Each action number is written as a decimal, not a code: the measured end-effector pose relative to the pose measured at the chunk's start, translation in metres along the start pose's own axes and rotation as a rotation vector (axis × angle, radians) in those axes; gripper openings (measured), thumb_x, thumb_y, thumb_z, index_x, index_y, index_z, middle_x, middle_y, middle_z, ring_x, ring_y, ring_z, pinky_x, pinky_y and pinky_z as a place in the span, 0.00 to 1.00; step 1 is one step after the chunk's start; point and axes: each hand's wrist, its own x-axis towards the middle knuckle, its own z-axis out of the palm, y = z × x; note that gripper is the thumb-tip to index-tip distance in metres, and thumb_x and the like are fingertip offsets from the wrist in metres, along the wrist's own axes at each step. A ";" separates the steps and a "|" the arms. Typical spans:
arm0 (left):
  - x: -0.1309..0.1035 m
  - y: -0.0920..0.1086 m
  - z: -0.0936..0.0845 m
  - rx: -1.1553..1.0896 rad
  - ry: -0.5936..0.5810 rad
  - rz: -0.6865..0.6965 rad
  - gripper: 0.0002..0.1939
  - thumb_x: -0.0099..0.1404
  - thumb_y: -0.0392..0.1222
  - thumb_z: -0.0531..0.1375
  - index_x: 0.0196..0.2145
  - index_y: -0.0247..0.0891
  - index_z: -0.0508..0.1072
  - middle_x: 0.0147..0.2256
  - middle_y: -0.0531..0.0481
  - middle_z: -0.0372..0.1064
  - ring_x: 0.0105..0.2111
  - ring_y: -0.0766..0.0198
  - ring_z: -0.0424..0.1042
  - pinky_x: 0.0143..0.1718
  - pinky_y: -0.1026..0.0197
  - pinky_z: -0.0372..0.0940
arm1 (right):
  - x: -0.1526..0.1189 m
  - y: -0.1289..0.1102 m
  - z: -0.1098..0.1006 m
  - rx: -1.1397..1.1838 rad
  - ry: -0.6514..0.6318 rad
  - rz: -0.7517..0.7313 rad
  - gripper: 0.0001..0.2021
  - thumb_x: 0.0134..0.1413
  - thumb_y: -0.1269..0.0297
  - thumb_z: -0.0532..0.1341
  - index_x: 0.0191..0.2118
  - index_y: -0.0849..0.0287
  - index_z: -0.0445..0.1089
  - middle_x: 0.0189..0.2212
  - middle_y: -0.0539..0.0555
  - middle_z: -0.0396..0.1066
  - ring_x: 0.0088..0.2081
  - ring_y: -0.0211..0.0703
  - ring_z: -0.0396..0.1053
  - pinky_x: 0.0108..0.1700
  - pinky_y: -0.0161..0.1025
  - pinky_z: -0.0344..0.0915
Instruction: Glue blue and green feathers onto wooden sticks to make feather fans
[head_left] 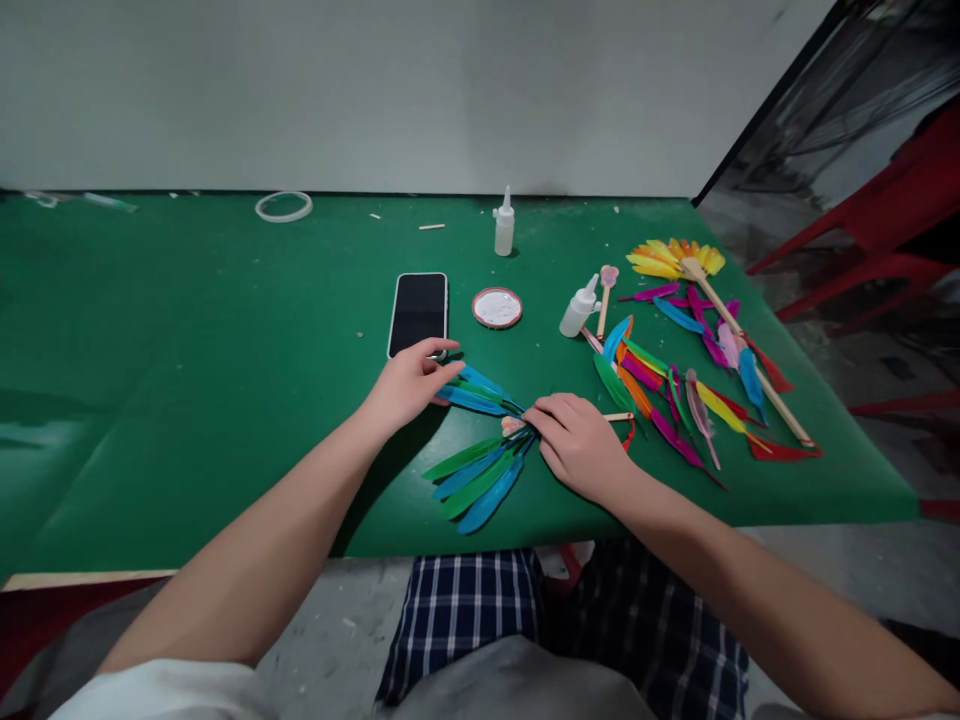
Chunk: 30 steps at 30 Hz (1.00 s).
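Blue and green feathers [480,483] fan out in two groups from a small wooden piece [512,427] near the table's front edge. My left hand [411,385] has its thumb and fingers around the tips of the upper group, beside the phone. Over the joined quill ends lies my right hand [577,445], its fingers pressed together on them. A thin wooden stick [619,417] with a red tassel shows from beneath that hand. What lies directly under the right palm is hidden.
The green table [187,350] bears a phone [418,313], a dish of white paste [496,308], an upright bottle [504,228], a leaning bottle [578,309] and a clear ring [283,207]. Loose coloured feathers [660,400] and a yellow feather fan [675,259] lie right. Red chairs [885,220] stand beyond.
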 end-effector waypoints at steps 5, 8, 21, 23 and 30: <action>-0.001 0.003 -0.005 -0.035 0.056 -0.063 0.21 0.55 0.50 0.58 0.45 0.38 0.68 0.23 0.51 0.60 0.28 0.64 0.66 0.22 0.62 0.69 | -0.001 0.000 0.000 -0.004 -0.009 0.008 0.14 0.52 0.73 0.51 0.44 0.65 0.66 0.40 0.60 0.67 0.43 0.48 0.61 0.44 0.45 0.61; -0.002 0.004 -0.006 -0.061 -0.007 -0.072 0.23 0.54 0.48 0.60 0.46 0.38 0.66 0.23 0.52 0.61 0.25 0.65 0.66 0.24 0.61 0.69 | 0.000 -0.001 0.000 -0.002 -0.007 0.009 0.13 0.52 0.73 0.51 0.44 0.65 0.66 0.40 0.60 0.67 0.43 0.48 0.61 0.44 0.45 0.61; -0.003 0.005 -0.001 -0.082 -0.013 -0.014 0.24 0.52 0.40 0.62 0.48 0.37 0.65 0.23 0.55 0.63 0.24 0.70 0.65 0.25 0.67 0.65 | 0.001 -0.002 0.000 0.054 0.088 0.006 0.13 0.55 0.68 0.52 0.46 0.64 0.65 0.41 0.59 0.69 0.43 0.46 0.64 0.46 0.45 0.63; -0.002 0.004 -0.001 -0.094 -0.011 -0.024 0.25 0.51 0.40 0.62 0.48 0.37 0.65 0.24 0.55 0.64 0.24 0.70 0.66 0.25 0.67 0.65 | 0.001 -0.002 0.000 0.070 0.099 0.006 0.14 0.55 0.69 0.53 0.47 0.64 0.64 0.42 0.58 0.70 0.44 0.46 0.64 0.47 0.44 0.63; -0.004 0.006 -0.001 -0.130 -0.022 -0.082 0.28 0.50 0.38 0.64 0.49 0.38 0.63 0.26 0.53 0.67 0.26 0.68 0.69 0.27 0.65 0.67 | 0.000 -0.002 0.000 0.079 0.098 0.003 0.14 0.54 0.69 0.54 0.47 0.65 0.64 0.42 0.57 0.70 0.44 0.45 0.64 0.48 0.43 0.63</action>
